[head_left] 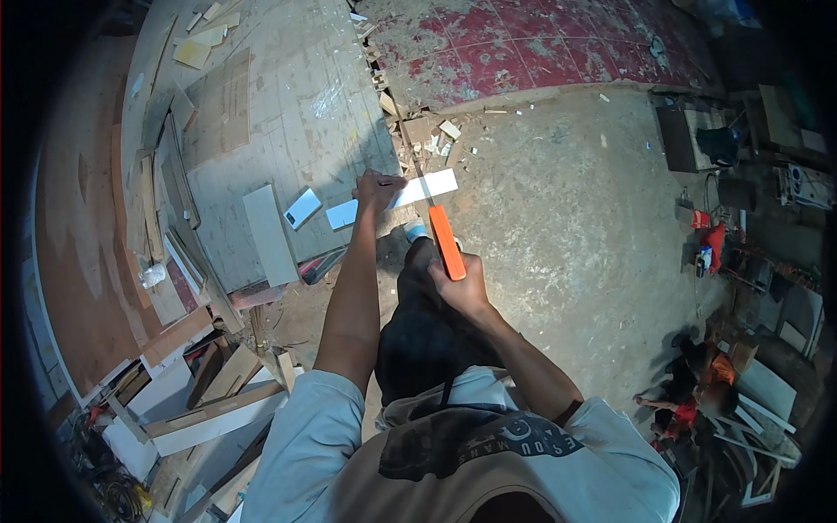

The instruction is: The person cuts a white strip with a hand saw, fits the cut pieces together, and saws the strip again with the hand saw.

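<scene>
A narrow white board [443, 182] lies across the edge of a large pale worktable [296, 131], its right end sticking out past the edge. My left hand [377, 187] presses and grips the board near that edge, with its fingers partly hidden. In my right hand [464, 286] is the orange handle of a handsaw [445, 242]. The saw's thin blade points away from me and crosses the overhanging part of the board; whether its teeth have cut into the wood I cannot tell. A light-coloured phone [303, 208] and a wider pale board [269, 234] lie left of my left hand.
Wood offcuts [418, 131] litter the floor beside the table. Stacked scrap boards [218, 410] fill the lower left. Concrete floor [558, 218] stretches to my right, with a red-tiled patch [540, 44] beyond. People [689, 410] are among clutter at the lower right.
</scene>
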Demonstrator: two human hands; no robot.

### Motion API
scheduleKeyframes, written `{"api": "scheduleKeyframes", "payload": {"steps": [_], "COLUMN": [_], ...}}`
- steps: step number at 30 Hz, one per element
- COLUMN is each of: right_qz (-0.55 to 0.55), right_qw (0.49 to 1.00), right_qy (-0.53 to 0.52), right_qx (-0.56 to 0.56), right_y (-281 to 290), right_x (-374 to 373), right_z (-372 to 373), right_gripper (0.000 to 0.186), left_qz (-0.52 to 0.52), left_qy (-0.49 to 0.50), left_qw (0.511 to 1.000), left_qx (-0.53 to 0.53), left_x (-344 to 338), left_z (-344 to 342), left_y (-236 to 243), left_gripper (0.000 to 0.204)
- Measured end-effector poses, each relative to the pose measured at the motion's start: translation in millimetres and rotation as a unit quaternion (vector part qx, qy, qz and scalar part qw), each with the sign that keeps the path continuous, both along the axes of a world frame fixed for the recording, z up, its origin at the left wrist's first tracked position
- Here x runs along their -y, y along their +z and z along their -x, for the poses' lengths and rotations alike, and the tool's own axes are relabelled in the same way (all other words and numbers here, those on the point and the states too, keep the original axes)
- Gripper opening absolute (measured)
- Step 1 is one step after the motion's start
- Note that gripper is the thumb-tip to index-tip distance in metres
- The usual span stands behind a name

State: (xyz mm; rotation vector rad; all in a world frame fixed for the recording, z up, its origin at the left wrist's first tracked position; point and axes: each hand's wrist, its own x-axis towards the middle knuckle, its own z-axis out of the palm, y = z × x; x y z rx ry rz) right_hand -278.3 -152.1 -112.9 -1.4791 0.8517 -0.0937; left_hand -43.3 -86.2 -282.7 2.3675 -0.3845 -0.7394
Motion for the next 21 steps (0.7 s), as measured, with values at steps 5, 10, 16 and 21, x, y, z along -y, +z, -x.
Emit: {"api": "scheduleKeyframes", "payload": {"steps": [5, 10, 16, 21], "right_qz": [0.014, 0.015, 0.008, -0.001], "right_qw": [1.000, 0.999, 0.998, 0.998], "right_qy": [0.028, 0.041, 0.048, 0.052], "right_qx": [0.000, -0.023, -0.035, -0.025], "right_y": [-15, -24, -28, -24], "right_x": [1, 6, 6, 0], "right_z": [-10, -17, -21, -26], "right_gripper": [0.018, 0.016, 0.016, 0.015], "left_qz": [0.021, -0.025, -0.047, 0.009], "left_qy": [0.012, 0.000, 0.001, 0.027], "left_qw": [1.000, 0.999, 0.998, 0.998], "left_qx": [-0.010, 0.047, 0.041, 0.062], "left_x": [-4, 10, 7, -6], "left_z": [-1, 12, 7, 5], "left_y": [0, 11, 4, -16], "left_gripper": [0.028, 0.034, 0.044, 0.022]}}
